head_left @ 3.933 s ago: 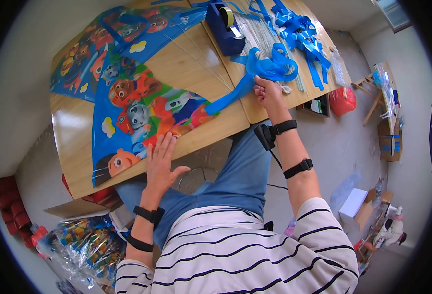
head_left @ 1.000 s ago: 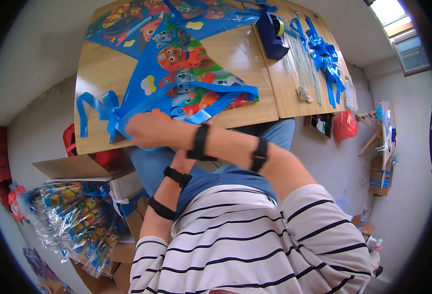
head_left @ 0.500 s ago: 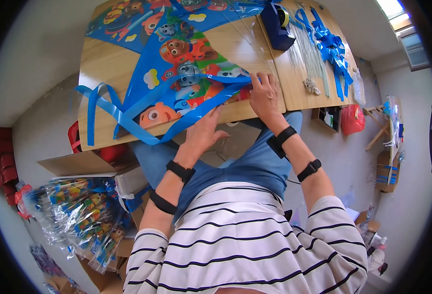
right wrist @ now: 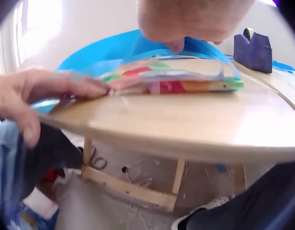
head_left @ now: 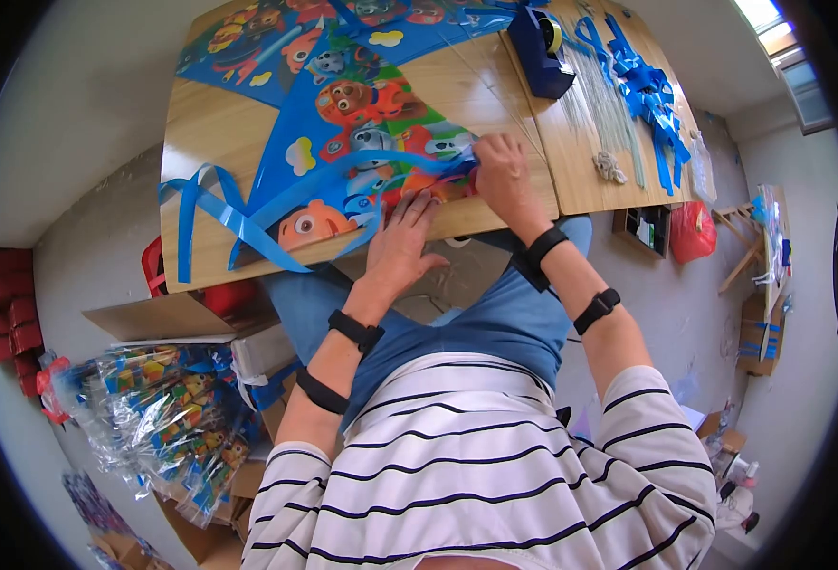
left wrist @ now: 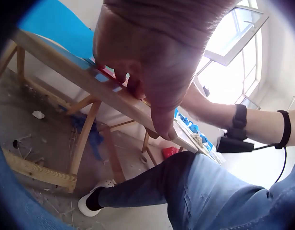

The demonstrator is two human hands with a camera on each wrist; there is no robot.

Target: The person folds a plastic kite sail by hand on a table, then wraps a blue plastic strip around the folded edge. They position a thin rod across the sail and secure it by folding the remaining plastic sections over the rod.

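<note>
bench (head_left: 215, 142) of pale wood, two tops set side by side, fills the upper middle of the head view. on it the printed sheet (head_left: 351, 104) with cartoon figures lies flat, its front edge near the bench's near rim, in much the same place as half a second ago. a rear sheet (head_left: 253, 57) lies behind it, towards the left.

the blue ribbon (head_left: 240, 226) stretches across the printed sheet, with loops and loose ends on the wood at the left; nearly four seconds ago its coils were out to the right, below the tape dispenser. half a second ago a broad strand ran straight past the left fingers; now only a blurred curve shows just beside them.

the left hand (head_left: 402, 252) rests on the sheet's near edge as before, its grip spread, fingers nearly straight and thumb apart. the right hand (head_left: 503, 180), crossed over the left a second ago, is at the sheet's right corner; its fingers, straighter half a second ago, are curled, and its grip pinches the ribbon.

to the right stand the tape dispenser (head_left: 540, 62) and, beyond it, a tangle of ribbons (head_left: 649, 90), with thin pale sticks (head_left: 585, 100) between.
</note>
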